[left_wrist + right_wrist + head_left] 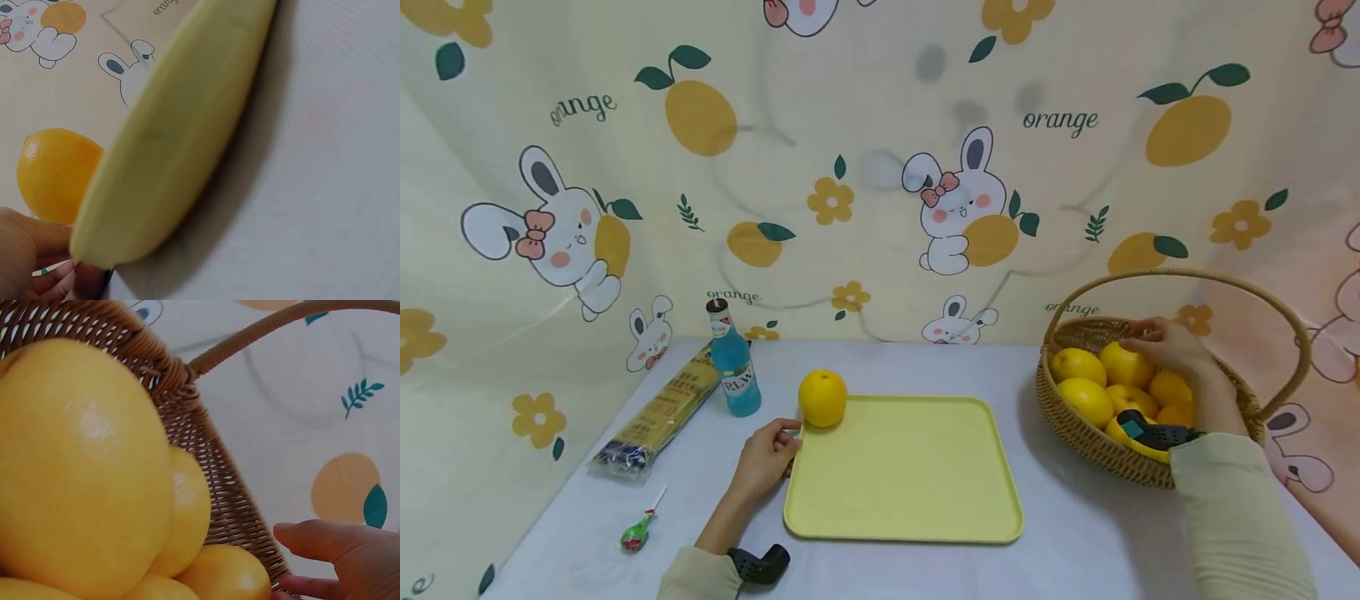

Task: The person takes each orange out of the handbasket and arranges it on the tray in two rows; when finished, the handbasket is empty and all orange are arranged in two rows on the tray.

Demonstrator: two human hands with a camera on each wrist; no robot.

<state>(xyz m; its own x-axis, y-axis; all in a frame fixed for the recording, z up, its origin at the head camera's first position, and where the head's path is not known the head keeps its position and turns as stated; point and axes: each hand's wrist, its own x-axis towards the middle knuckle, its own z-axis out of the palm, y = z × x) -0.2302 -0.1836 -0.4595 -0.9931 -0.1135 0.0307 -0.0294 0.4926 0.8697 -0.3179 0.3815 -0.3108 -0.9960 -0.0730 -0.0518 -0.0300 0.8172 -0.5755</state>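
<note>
A pale yellow tray (906,467) lies on the white table, with an orange (822,398) at its far left corner. My left hand (766,457) pinches the tray's left rim below the orange. In the left wrist view the thumb (53,240) is above the rim and the fingers (56,282) curl under it. At the right stands a wicker basket (1078,442) of oranges and lemons. My right hand (1172,342) reaches into its far side, fingertips at the top of an orange (1123,364). The right wrist view shows its thumb (312,539) and fingers apart, close beside a fruit (228,575).
Left of the tray stand a blue RLW bottle (737,371) and, beside it, a long plastic-wrapped yellow packet (662,408). A green-wrapped lollipop (638,530) lies at the front left. The basket's tall handle (1292,333) arches over the right arm. A printed curtain (865,100) hangs behind.
</note>
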